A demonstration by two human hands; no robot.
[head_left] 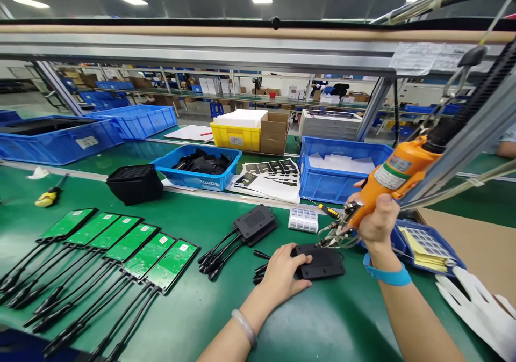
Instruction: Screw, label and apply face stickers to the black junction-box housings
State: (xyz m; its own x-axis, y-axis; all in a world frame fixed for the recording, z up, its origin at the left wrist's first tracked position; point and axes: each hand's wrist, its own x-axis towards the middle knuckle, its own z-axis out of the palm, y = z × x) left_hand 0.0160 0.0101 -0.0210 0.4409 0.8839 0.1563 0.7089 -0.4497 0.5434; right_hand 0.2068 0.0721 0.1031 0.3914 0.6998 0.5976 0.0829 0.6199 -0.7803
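My right hand (379, 223) is wrapped round an orange electric screwdriver (397, 175), which hangs from a cable. The tool's tip points down and left, at the upper edge of a black plastic case (325, 264) on the bench. Holding that case at its left end is my left hand (285, 269), fingers over the top and thumb along the near side. Black cables come out of the case behind my fingers. Whether the bit sits on a screw is too small to tell. Farther left lie closed black cases (256, 223), stacked, with cables trailing toward me.
Several green circuit boards (171, 262) in black shells lie in a row at left. Behind are a blue basket (193, 178) of black parts, printed sheets (274, 182) and a blue bin (341, 182). A label block (303, 220), yellow-handled screwdriver (328, 210) and white glove (475, 303) lie nearby.
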